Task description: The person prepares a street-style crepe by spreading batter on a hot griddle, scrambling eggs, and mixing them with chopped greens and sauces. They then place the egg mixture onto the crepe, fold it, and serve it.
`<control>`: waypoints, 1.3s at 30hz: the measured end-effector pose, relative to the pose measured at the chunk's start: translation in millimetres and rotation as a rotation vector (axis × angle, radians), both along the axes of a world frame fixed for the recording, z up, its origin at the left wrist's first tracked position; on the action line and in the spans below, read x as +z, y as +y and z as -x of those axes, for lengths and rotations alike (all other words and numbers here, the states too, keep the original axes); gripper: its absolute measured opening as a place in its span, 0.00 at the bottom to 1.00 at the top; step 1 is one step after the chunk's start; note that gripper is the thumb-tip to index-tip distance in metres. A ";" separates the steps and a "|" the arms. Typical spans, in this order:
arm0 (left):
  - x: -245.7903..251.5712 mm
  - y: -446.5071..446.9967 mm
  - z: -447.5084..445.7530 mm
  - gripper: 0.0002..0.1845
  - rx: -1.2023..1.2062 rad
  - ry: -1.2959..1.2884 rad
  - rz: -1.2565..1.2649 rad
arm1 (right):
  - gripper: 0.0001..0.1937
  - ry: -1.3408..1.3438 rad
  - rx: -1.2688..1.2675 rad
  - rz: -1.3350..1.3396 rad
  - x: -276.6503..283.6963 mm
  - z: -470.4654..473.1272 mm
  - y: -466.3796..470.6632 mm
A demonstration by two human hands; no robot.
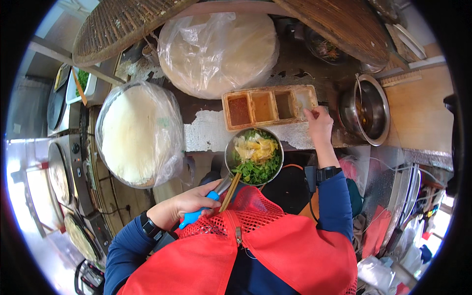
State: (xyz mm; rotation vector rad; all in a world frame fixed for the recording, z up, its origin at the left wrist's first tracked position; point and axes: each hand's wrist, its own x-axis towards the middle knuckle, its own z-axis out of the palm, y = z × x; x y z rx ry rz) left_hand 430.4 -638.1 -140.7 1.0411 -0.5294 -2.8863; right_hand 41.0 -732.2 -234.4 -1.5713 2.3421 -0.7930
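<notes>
My left hand (193,202) grips the blue handle of a metal pan (282,156), and a pair of wooden chopsticks (232,191) lies against its fingers. Chopped greens (256,172) fill the pan, with pale and yellow egg-like pieces (258,148) on top. My right hand (320,120) is at the right end of a four-compartment seasoning box (269,124), fingers pinched at the rightmost compartment, which holds something whitish. The other compartments hold red, amber and dark brown contents. Whether the right fingers hold a small spoon handle cannot be told.
Plastic-covered stacks of round flatbread sheets stand at the left (129,132) and far side (217,55). A metal pot (383,110) is at the right, near a wooden board (420,107). Round griddles (61,173) line the left. Woven lids (125,29) overhang the table's far side.
</notes>
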 end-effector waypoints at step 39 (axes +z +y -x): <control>8.2 11.1 37.0 0.42 0.086 -0.099 0.044 | 0.05 -0.702 0.207 -0.089 18.8 -19.0 -11.9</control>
